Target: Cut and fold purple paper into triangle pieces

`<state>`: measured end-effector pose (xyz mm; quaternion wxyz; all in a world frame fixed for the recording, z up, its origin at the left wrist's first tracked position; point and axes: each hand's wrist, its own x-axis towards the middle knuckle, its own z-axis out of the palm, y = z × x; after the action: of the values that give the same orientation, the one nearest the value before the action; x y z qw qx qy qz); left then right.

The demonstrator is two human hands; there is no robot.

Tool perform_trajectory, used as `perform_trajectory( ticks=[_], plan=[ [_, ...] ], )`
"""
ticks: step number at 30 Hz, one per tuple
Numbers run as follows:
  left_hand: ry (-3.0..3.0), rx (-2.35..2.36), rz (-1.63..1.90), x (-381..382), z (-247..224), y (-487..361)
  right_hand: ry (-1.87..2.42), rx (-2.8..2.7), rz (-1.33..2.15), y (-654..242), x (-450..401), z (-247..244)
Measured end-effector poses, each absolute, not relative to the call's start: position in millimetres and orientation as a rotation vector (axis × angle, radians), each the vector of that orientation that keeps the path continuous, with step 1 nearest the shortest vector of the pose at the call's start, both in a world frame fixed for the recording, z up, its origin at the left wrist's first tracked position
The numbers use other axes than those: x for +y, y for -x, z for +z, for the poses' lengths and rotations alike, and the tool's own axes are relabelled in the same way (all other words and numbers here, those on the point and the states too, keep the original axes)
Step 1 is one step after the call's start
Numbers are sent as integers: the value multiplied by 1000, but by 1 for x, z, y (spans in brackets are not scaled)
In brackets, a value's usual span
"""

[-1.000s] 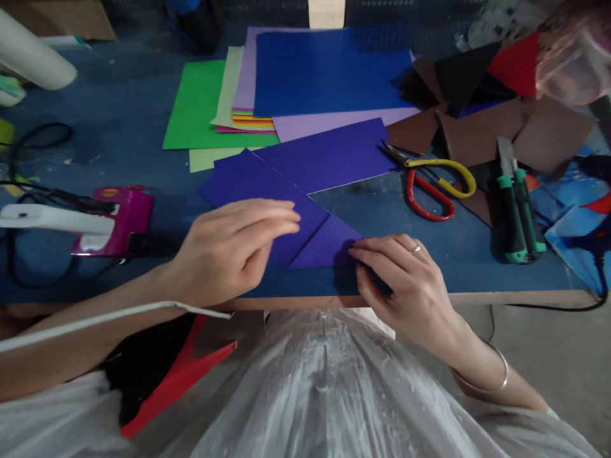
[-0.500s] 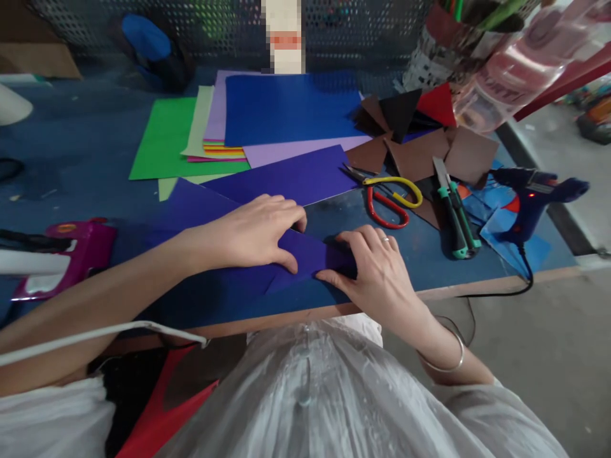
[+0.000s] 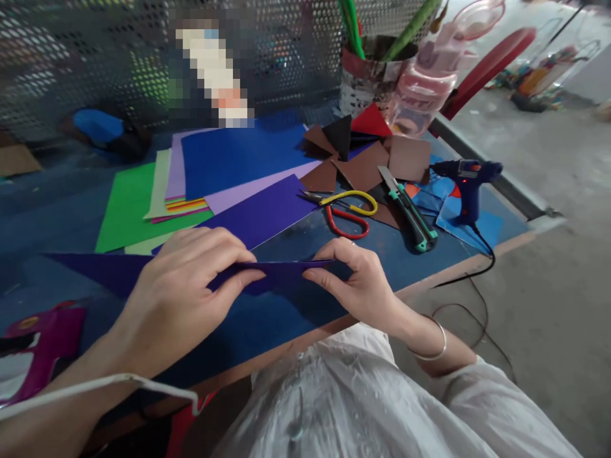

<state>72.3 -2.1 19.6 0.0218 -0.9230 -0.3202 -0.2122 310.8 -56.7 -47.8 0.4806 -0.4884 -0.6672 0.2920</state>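
A dark purple paper sheet is folded along its upper edge and held up in front of me, with a pointed end stretching to the left. My left hand pinches the fold near its middle between thumb and fingers. At the right end, my right hand pinches the same paper. Behind it lies another purple sheet, flat on the table. Scissors with one yellow and one red handle rest at that sheet's right end.
A utility knife and a blue glue gun lie right. Coloured paper is stacked behind. Brown scraps, a pink bottle and a plant pot stand back right. A magenta device sits left.
The purple paper was low near the table; now it is raised and seen edge-on. Both hands have turned to pinch its upper edge. The camera view has shifted to the right.
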Motion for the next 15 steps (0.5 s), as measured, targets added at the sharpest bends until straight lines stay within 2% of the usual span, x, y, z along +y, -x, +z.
perform_trajectory(
  ticks=[15],
  plan=[
    [2832, -938, -699, -6, 24, -75, 1185, -1577, 777, -312, -59, -46]
  ],
)
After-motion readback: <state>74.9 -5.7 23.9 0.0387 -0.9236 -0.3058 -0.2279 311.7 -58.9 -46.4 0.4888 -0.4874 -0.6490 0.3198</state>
